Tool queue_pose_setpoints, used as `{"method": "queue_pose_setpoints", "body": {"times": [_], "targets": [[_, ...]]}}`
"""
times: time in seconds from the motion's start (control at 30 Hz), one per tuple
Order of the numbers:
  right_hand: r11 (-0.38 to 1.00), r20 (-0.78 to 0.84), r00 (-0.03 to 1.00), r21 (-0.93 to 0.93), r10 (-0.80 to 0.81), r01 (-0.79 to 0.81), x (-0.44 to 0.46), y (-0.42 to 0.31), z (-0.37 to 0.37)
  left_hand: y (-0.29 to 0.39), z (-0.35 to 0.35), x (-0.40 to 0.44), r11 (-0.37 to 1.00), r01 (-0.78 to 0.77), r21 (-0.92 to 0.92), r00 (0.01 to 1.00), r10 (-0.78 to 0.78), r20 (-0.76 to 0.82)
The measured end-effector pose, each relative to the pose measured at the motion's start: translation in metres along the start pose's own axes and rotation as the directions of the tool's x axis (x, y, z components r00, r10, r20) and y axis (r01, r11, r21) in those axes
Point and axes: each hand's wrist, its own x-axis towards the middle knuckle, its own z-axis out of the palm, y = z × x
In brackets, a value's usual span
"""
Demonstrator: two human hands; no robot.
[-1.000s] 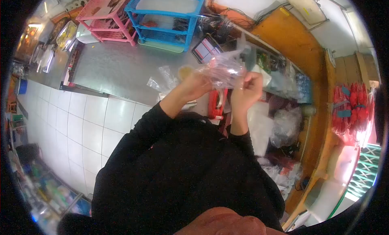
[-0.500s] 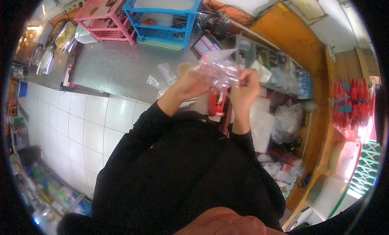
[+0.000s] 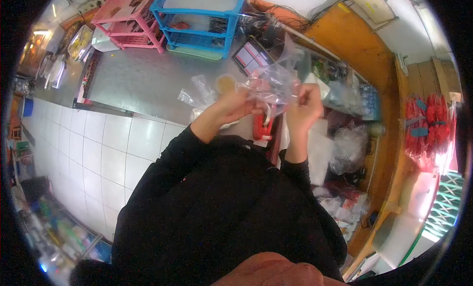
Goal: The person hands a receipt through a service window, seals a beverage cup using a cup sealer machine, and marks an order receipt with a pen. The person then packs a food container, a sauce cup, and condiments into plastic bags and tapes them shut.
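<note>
A clear plastic bag point(image 3: 276, 81) is stretched between my two hands above the counter's near edge. My left hand point(image 3: 234, 106) grips its left side, the fingers partly hidden behind the film. On the right side, my right hand point(image 3: 304, 102) pinches the bag with bent fingers. Just below the bag sits a red tape dispenser point(image 3: 262, 128). Left of my left hand lie more clear plastic bags point(image 3: 199, 90), and a round tan item point(image 3: 226, 83) rests beside them. A tablet-like device point(image 3: 252, 56) with a lit screen stands behind the bag.
On the metal counter point(image 3: 133, 81) stand a pink tiered rack point(image 3: 129, 22) and a blue tiered rack point(image 3: 197, 15). Crumpled clear plastic point(image 3: 349, 148) lies at right. Red bundles point(image 3: 427, 128) hang by the orange wooden partition point(image 3: 340, 32). White floor tiles point(image 3: 113, 138) show at left.
The bag has opened out and stands taller, with its upper end raised. My right hand has shifted slightly right. The round tan item and the device's screen show more fully.
</note>
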Motion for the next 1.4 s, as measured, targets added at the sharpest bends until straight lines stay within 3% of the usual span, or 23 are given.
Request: {"method": "queue_pose_setpoints", "body": {"times": [0.03, 0.13, 0.23, 0.33, 0.43, 0.53, 0.63, 0.73, 0.8, 0.87, 0.93, 1.03, 1.13, 1.23, 1.4], "targets": [[0.999, -0.008, 1.0, 0.033, 0.021, -0.021, -0.001, 0.003, 0.001, 0.002, 0.003, -0.002, 1.0, 0.009, 0.02, 1.0, -0.009, -0.007], [0.999, 0.004, 1.0, 0.034, -0.014, 0.014, -0.002, 0.007, -0.001, 0.002, 0.014, -0.002, 0.951, -0.186, 0.248, 0.982, 0.186, 0.024], [0.998, 0.009, 0.999, -0.037, -0.05, 0.051, -0.003, 0.005, -0.003, -0.006, 0.006, 0.009, 0.763, -0.392, 0.513, 0.904, 0.423, 0.062], [1.0, 0.015, 1.0, 0.024, 0.019, -0.019, -0.005, 0.001, -0.002, -0.006, 0.002, 0.01, 0.849, -0.308, 0.429, 0.905, 0.4, -0.142], [1.0, 0.051, 0.999, 0.006, 0.016, -0.016, -0.006, 0.007, 0.0, -0.007, 0.007, 0.012, 0.828, -0.424, 0.367, 0.86, 0.495, -0.122], [0.999, 0.088, 0.996, 0.046, -0.018, 0.014, -0.008, 0.01, 0.002, -0.007, 0.006, 0.012, 0.821, -0.358, 0.445, 0.91, 0.414, -0.032], [0.984, 0.115, 0.992, 0.173, -0.047, 0.027, -0.012, 0.019, 0.003, -0.019, -0.003, 0.017, 0.881, -0.291, 0.374, 0.944, 0.329, -0.039], [0.96, 0.17, 0.978, 0.269, -0.12, 0.071, -0.013, 0.015, 0.004, -0.03, -0.017, 0.029, 0.795, -0.314, 0.519, 0.894, 0.431, -0.12], [0.956, 0.227, 0.964, 0.283, -0.138, 0.07, -0.016, 0.011, 0.004, -0.04, -0.014, 0.038, 0.809, -0.438, 0.393, 0.835, 0.528, -0.156], [0.965, 0.296, 0.948, 0.26, -0.118, 0.039, -0.019, 0.012, 0.005, -0.04, -0.011, 0.04, 0.856, -0.453, 0.25, 0.849, 0.5, -0.174], [0.94, 0.212, 0.97, 0.339, -0.119, 0.041, -0.018, 0.008, 0.012, -0.025, 0.006, 0.026, 0.939, -0.33, 0.093, 0.928, 0.341, -0.15], [0.922, 0.172, 0.979, 0.386, -0.113, 0.038, -0.018, 0.004, 0.014, -0.011, 0.008, 0.019, 0.997, -0.063, -0.047, 0.996, 0.066, 0.06], [0.926, 0.198, 0.971, 0.373, -0.133, 0.051, -0.017, 0.0, 0.012, 0.003, 0.011, 0.011, 0.999, 0.031, 0.035, 0.999, -0.032, 0.03], [0.937, 0.23, 0.962, 0.345, -0.145, 0.058, -0.017, 0.01, 0.008, 0.001, 0.0, 0.01, 1.0, -0.016, 0.014, 0.995, 0.014, 0.099], [0.964, 0.226, 0.963, 0.251, -0.149, 0.091, -0.009, 0.001, 0.002, -0.001, -0.001, 0.013, 0.993, -0.083, 0.083, 0.994, 0.077, 0.072]]}}
